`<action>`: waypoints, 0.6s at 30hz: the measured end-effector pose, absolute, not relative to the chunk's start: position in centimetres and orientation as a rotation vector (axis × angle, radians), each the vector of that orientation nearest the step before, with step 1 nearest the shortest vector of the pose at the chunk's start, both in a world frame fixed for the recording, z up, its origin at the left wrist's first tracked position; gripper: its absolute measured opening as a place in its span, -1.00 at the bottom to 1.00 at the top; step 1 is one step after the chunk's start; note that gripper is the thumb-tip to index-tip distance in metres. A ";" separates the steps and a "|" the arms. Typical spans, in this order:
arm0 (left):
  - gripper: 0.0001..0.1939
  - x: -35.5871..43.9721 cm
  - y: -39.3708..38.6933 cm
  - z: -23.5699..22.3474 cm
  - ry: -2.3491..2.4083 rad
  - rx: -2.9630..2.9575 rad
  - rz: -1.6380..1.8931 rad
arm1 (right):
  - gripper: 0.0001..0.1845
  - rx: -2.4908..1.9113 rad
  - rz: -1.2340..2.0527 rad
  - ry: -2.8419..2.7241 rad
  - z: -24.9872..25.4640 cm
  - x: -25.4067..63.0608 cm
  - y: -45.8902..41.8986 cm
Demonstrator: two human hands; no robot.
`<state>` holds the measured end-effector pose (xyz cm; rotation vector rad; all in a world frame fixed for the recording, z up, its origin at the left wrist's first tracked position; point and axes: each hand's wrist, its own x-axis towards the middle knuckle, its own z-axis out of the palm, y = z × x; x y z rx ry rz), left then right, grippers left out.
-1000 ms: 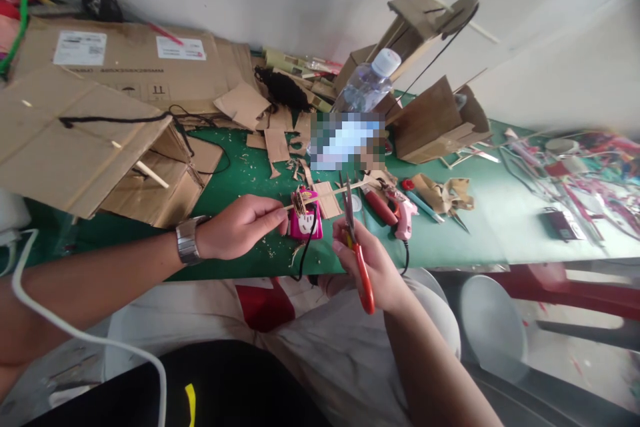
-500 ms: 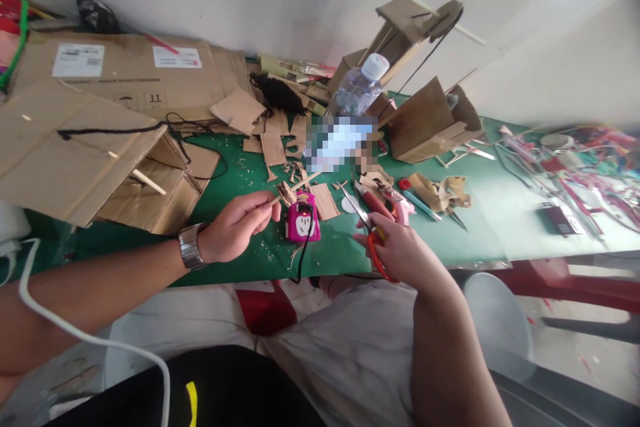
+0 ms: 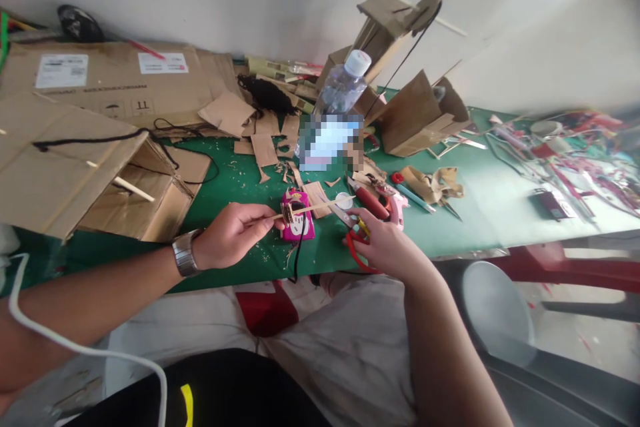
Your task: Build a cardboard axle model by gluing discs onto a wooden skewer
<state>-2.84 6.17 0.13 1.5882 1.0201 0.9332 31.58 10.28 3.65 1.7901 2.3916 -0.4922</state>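
- Your left hand (image 3: 233, 233) is pinching the thin stick (image 3: 323, 205) near its left end, just beside the small cardboard wheel (image 3: 288, 214) that sits on it.
- Your right hand (image 3: 385, 240) is gripping the scissors (image 3: 358, 255) by the red handles. How wide the blades stand, I cannot tell.
- The stick is held above the pink socket box (image 3: 307, 231), and its free end points to your right. The blade tips meet it in the view, but I cannot say if they touch.
- With only one end held, the stick could turn or bend if the blades press from the side.
- The wheel may slip along the stick, if its fit is loose.
- The black cable (image 3: 299, 255) hangs from the socket box, close under the work; a low blade could nick it.
- The pliers (image 3: 369, 198) and the glue gun (image 3: 397, 205) lie near your right hand, so a wide swing might knock them.
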 end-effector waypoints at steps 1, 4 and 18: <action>-0.67 -2.8 6.1 0.1 1.001 1.597 0.936 | -0.38 1.762 -0.511 2.397 3.7 31.4 10.1; -0.73 -2.8 5.9 0.2 0.975 1.552 0.917 | -0.35 1.778 -0.489 2.415 3.7 31.2 9.9; -0.82 -2.7 6.2 0.2 1.117 1.702 0.982 | -0.62 2.173 -0.696 2.940 6.1 29.1 8.7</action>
